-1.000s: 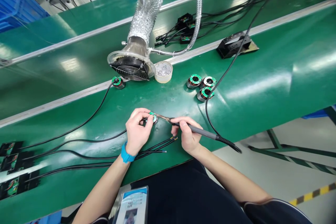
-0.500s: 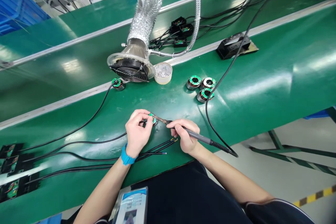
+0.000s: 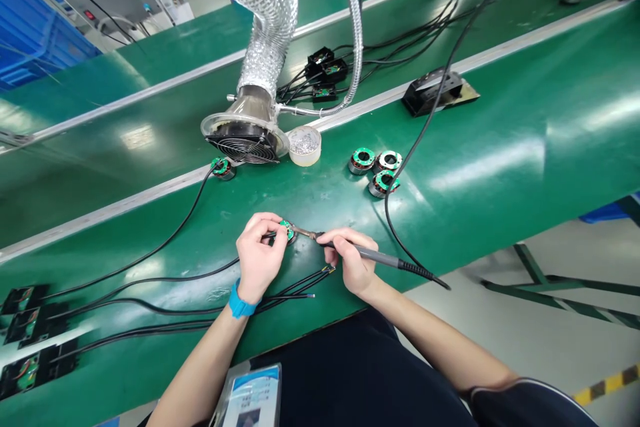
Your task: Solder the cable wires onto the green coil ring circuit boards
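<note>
In the head view my right hand [image 3: 353, 259] grips a soldering iron [image 3: 383, 257] like a pen. The iron's tip meets the green circuit board on a small round motor stator [image 3: 289, 231]. My left hand [image 3: 261, 250], with a blue band at its wrist, pinches the end of a black cable [image 3: 200, 273] against that board. Its fingers cover part of the stator and the cable's end. Below the hands lie more black cables [image 3: 300, 287] with bared, coloured wire ends.
A fume extractor [image 3: 245, 140] hangs ahead, beside a tub of metal bits [image 3: 305, 147]. Three stators [image 3: 385, 181] stand to the right, near the iron's cord [image 3: 415, 140] and a black holder [image 3: 434, 92]. Another stator [image 3: 223, 168] has a cable attached. Black boxes [image 3: 37, 367] sit at left.
The view has shifted slightly, so the bench things appear a little further left. Both hands keep their grips, and the iron's tip stays at the stator's board.
</note>
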The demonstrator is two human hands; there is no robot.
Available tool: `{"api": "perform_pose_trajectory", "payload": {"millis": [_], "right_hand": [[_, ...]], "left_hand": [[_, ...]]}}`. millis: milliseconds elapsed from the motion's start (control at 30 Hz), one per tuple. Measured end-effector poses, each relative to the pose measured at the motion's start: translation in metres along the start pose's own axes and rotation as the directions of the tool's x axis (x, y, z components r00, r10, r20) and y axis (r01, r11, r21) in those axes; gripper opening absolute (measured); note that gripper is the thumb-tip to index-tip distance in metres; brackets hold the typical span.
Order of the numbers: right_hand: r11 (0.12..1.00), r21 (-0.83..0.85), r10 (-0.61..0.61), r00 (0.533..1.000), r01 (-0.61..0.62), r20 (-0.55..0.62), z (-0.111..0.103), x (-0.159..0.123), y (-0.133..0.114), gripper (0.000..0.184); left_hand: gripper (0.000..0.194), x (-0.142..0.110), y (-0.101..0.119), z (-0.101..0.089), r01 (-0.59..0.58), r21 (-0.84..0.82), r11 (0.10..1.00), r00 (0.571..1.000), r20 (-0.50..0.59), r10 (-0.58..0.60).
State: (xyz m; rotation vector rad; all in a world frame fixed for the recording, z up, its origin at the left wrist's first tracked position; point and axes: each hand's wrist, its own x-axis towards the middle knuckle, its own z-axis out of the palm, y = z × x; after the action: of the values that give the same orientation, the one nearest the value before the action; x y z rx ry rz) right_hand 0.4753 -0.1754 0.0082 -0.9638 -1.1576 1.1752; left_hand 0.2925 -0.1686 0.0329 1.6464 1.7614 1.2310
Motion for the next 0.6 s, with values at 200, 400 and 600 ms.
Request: {"api": "perform_pose_trajectory", "payload": {"millis": [200,400,600], "right_hand": [[0.999,0.018,-0.03,1.0,0.03,-0.009,-0.0002,-0.0002,-0.0011,0.03],[0.998,0.047,-0.027,0.993,0.032,-0.112,-0.0012,-0.0014,0.0011,0.03],[0.993,-0.057,-0.112,0.989,0.107,-0.1,-0.0061,-0.003,0.0012,0.031]], "left_hand": [[0.019,-0.0001,0.0006,-0.0006,0.002,-0.005,1.0,1.0,0.003,-0.002],[0.019,0.0002,-0.0028,0.0,0.001,-0.005,1.0,1.0,0.01,-0.001],[0.021,-0.0012,-0.0074,0.0029,-0.047,0.003,0.999,0.999,0.002,0.047]]}}
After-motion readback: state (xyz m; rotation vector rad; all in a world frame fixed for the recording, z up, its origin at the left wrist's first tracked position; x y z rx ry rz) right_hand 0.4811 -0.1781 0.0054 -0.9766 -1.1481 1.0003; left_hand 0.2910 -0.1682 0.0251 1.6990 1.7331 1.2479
